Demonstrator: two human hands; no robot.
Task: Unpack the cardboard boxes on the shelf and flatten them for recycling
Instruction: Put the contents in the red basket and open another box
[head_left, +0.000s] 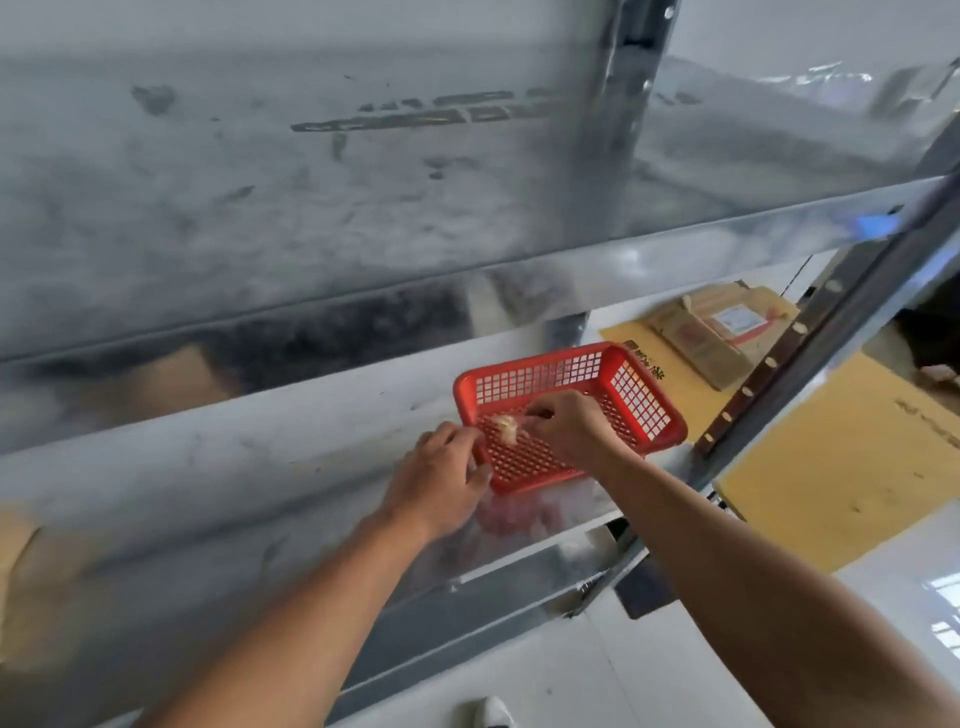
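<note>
Unpacking step, I'd say: left hand (441, 467) is curling its fingers (457, 431) round the red basket (644, 405) rim near the shelf (260, 457) front edge. Right hand (566, 426) is pinching a pale scrap (506, 428) inside. Flattened cardboard (831, 467) is lying past the shelf's right end. Next: releasing the scrap cleanly.

Scuffed galvanised steel shelving (260, 208), dark perforated upright (784, 345), glossy white floor (675, 665) reflecting a bright window (943, 613)

Red plastic basket (640, 396) rests on scuffed metal shelf (260, 457)

Pale lump (506, 429) in basket (524, 486) blurred; cardboard (831, 467) cut off
</note>
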